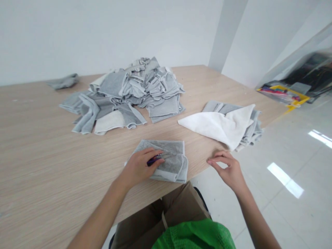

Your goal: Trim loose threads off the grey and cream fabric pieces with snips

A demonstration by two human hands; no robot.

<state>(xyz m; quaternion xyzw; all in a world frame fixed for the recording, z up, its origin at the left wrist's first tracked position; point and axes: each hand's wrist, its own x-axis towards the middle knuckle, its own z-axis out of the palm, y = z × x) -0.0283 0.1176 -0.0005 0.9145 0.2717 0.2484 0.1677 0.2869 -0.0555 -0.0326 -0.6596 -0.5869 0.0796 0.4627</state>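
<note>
My left hand [141, 166] is closed around a small purple-handled tool [153, 160] with a metal tip, mostly hidden by the fingers. This hand rests on a folded grey cloth [172, 166] lying near the table's front edge. My right hand [227, 167] is off to the right, by the table edge, with thumb and fingertips pinched together. Whatever is in that pinch is too small to make out. Just beyond the right hand, a white cloth [218, 126] lies crumpled over a stack of grey cloths [252, 129].
A large heap of grey cloths [135, 88], some white or striped, covers the back middle of the wooden table [52, 166]. One grey cloth [64, 82] lies apart at the back left. A yellow tray [298, 98] with colourful items stands beyond the right edge.
</note>
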